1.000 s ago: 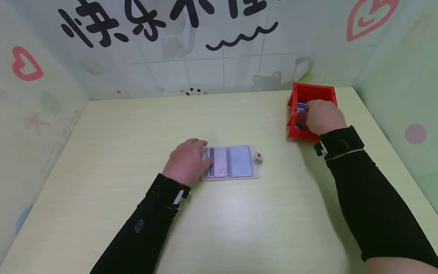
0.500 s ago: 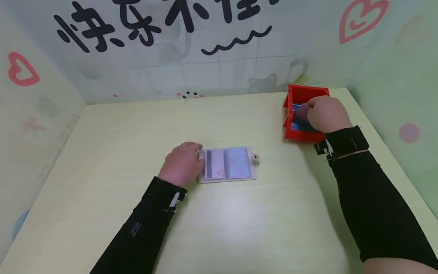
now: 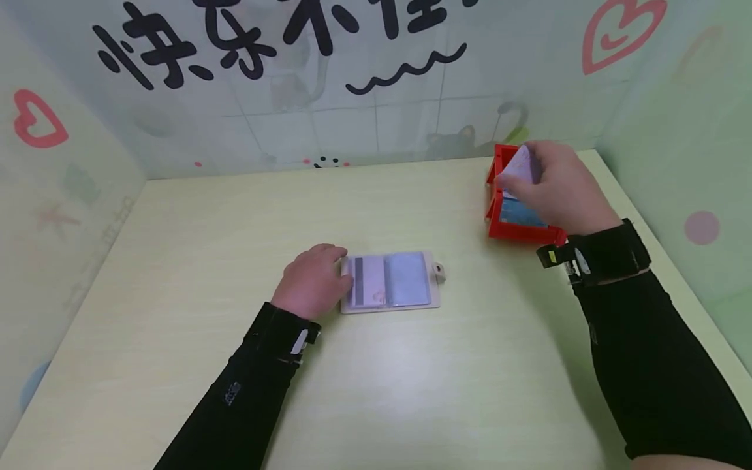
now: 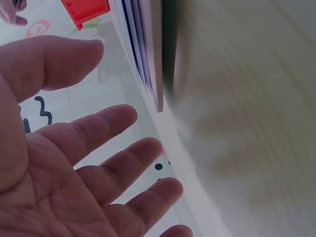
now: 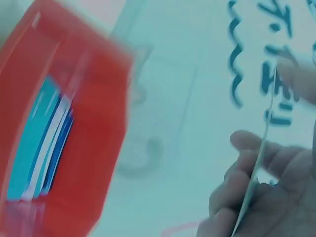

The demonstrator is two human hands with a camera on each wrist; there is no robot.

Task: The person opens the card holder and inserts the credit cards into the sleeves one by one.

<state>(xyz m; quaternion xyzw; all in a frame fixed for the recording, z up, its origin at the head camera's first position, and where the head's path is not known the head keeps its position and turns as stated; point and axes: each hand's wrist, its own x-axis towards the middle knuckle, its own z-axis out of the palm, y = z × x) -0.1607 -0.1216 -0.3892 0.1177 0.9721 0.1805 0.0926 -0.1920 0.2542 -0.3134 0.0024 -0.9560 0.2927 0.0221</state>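
Observation:
In the head view, my right hand (image 3: 566, 189) pinches a pale purple card (image 3: 519, 166) between thumb and fingers, tilted above the red box (image 3: 519, 232). The right wrist view shows this card (image 5: 260, 157) edge-on. Blue cards (image 3: 521, 213) stay inside the box. An opened card holder (image 3: 435, 287) lies mid-table, with a pale striped card (image 3: 371, 281) in its left sleeve. My left hand (image 3: 313, 282) is at the holder's left edge, fingers relaxed and spread; in the left wrist view its fingers (image 4: 116, 121) hold nothing. Whether the thumb touches the holder, I cannot tell.
The pale wooden table (image 3: 235, 215) is bounded by printed walls at the back and both sides. A small snap tab (image 3: 439, 272) sticks out from the holder's right edge. The red box stands near the back right corner.
My right hand has risen out of the red box, drawing the pale purple card up with it. The left hand keeps its place by the holder. The head view has shifted slightly.

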